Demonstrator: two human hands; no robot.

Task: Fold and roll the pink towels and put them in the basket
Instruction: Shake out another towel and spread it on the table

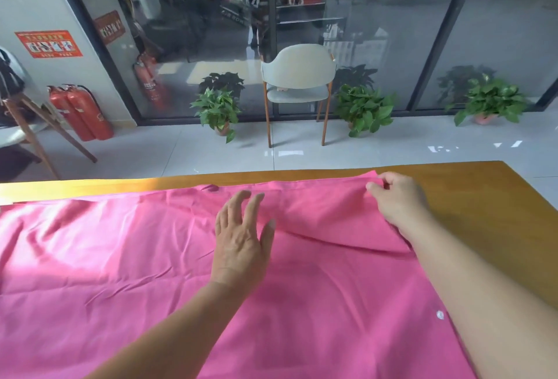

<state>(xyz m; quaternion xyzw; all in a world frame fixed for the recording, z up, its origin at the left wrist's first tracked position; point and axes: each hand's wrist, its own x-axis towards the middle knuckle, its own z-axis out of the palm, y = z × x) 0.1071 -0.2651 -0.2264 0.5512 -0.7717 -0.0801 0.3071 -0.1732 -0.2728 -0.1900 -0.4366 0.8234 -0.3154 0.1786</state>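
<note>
Pink cloth filled the near half of the view: the pink towel (126, 258) lay spread and creased across the wooden table (483, 197), running off the left and bottom edges of the picture. The right hand (398, 197) had its fingers curled on the towel's far right corner, pinching the cloth there, and a long ridge ran back from that corner along the forearm. The left hand (241, 236) was flat and loose, fingers spread, over the middle of the cloth; whether it pressed down or only hovered could not be told.

The step looked like squaring up for the first fold. Done well, it would call for the corner drawn taut and level with the far hem, the flat hand sweeping the ridge out toward the edge, then edges matched before any rolling. No basket was in view.

Beyond the table lay pale floor tiles, a grey chair (299, 83) against a glass wall, potted plants (217, 110) on either side of it, and red fire extinguishers (81, 113) at the left.
</note>
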